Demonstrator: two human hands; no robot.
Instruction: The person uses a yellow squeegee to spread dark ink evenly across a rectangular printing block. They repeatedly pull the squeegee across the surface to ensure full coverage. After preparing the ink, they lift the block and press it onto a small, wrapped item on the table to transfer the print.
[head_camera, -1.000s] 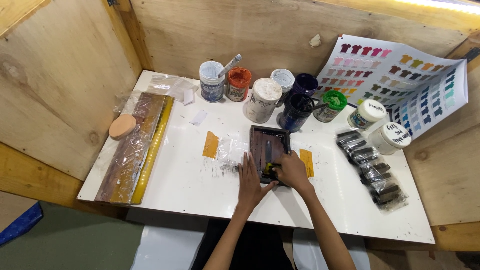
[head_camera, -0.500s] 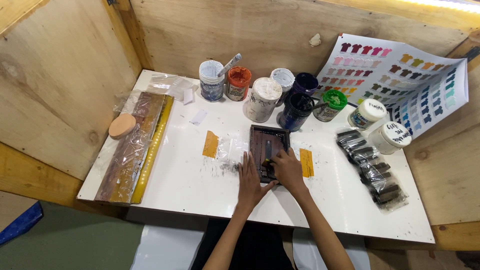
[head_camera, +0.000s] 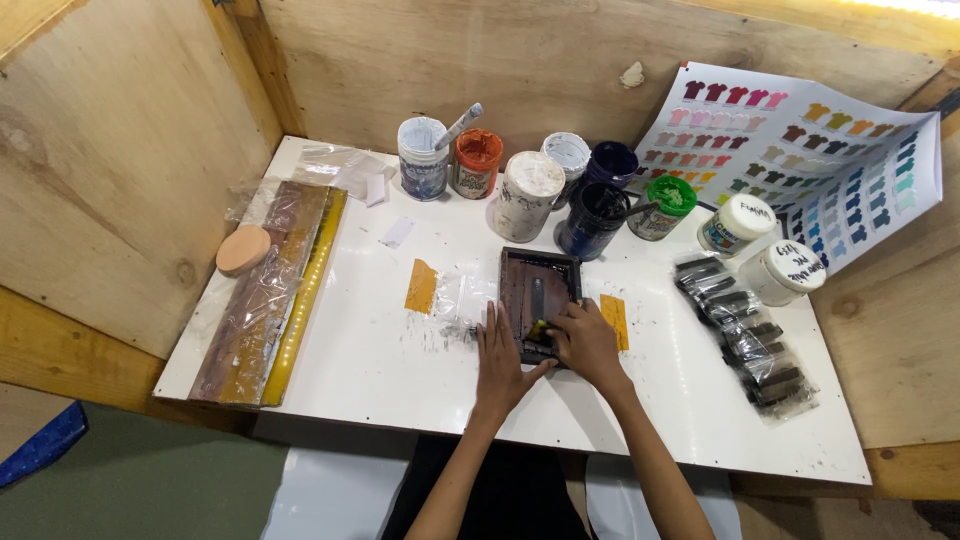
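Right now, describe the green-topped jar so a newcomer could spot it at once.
On the white table, a row of paint jars stands along the wooden back wall. The green-topped jar stands toward the right end, in front of the colour chart, beside the open dark blue jar. It alone has a bright green top.

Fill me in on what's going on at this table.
A person is working a small dark screen frame lying flat on the white table. The left hand rests flat on the frame's left edge, steadying it, and the right hand presses a small yellow-tipped tool onto its near end. Open paint jars stand behind, with a colour chart propped against the wooden wall.
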